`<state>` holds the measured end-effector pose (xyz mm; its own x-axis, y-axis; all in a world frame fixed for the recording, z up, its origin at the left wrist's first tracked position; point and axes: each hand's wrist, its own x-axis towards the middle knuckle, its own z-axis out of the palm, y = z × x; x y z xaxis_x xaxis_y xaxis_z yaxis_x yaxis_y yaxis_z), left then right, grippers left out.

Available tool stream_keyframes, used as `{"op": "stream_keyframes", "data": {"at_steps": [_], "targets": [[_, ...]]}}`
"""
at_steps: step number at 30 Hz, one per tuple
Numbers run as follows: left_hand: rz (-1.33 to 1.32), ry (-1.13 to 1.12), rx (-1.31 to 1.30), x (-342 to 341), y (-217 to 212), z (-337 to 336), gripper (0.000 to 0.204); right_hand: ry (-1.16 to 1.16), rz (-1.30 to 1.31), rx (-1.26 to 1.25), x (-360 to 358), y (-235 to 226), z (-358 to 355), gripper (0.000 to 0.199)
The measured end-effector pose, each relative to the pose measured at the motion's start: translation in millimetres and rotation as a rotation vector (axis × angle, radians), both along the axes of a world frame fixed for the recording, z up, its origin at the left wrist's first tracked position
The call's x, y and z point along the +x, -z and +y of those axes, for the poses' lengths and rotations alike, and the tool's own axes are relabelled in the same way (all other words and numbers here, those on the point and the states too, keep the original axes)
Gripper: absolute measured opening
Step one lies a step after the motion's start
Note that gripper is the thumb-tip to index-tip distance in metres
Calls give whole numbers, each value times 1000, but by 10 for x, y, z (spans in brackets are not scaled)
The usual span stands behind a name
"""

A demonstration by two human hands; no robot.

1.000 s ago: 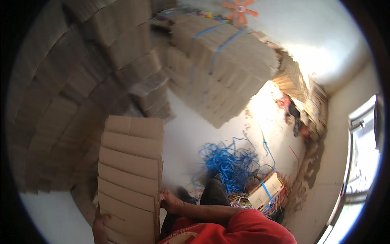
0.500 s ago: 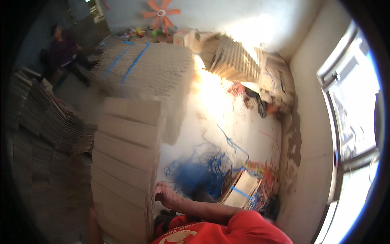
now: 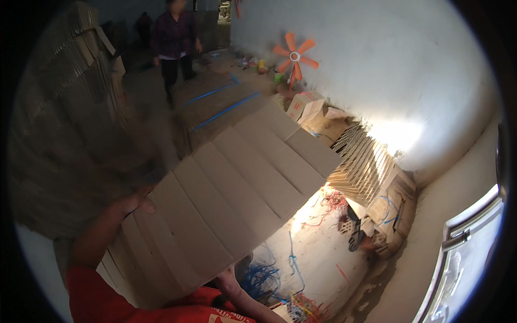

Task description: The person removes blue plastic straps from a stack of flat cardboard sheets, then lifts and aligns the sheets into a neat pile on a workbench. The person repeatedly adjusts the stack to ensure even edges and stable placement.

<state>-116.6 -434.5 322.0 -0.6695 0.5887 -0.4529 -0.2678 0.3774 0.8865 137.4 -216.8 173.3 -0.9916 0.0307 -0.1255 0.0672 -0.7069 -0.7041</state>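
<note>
A long stack of flat, creased brown cardboard sheets (image 3: 231, 183) lies slantwise across the middle of the view, from my body up toward the far right. My left hand (image 3: 141, 203) grips its left edge, with the fingers wrapped partly out of sight and the thumb showing on top. At the lower right edge, my right hand (image 3: 229, 281) holds the same stack from the side, its fingers mostly hidden beneath the cardboard. Just beyond the stack is a large cardboard pile (image 3: 212, 105) crossed by blue straps.
A person (image 3: 175, 40) stands at the back left. An orange-bladed fan (image 3: 294, 56) is by the far wall, with fanned cardboard (image 3: 362, 156) and a box (image 3: 304, 105) nearby. Tangled blue strapping (image 3: 261, 280) lies on the floor at lower right. More stacked cardboard (image 3: 59, 75) lines the left; a window (image 3: 468, 242) is at right.
The cardboard stack has swung from nearly upright to slanting toward the far right. My left hand has come into clear view. The view has turned left, and the person at the back now stands more upright.
</note>
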Motion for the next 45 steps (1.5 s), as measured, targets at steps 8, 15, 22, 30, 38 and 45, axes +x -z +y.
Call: {"op": "stream_keyframes", "data": {"at_steps": [8, 15, 22, 30, 38, 45], "targets": [[-70, 40, 67, -547, 242, 1385, 85, 178, -38, -43, -628, -245, 1206, 54], [-197, -60, 181, -865, 98, 1804, 72, 158, -69, 675, -1130, -341, 1710, 45], [-24, -463, 41, -760, -486, 1147, 68, -197, -39, -280, -1709, -997, 1597, 56], [-27, -785, -114, 11, -434, 1221, 64, -672, -183, -225, -1322, -593, 1706, 86], [77, -876, 16, 503, -326, 1745, 46, -837, -234, -372, -1156, -485, 2356, 76], [16, -777, -37, 518, -94, 2263, 37, -815, -104, -298, -965, -461, 3214, 75]]}}
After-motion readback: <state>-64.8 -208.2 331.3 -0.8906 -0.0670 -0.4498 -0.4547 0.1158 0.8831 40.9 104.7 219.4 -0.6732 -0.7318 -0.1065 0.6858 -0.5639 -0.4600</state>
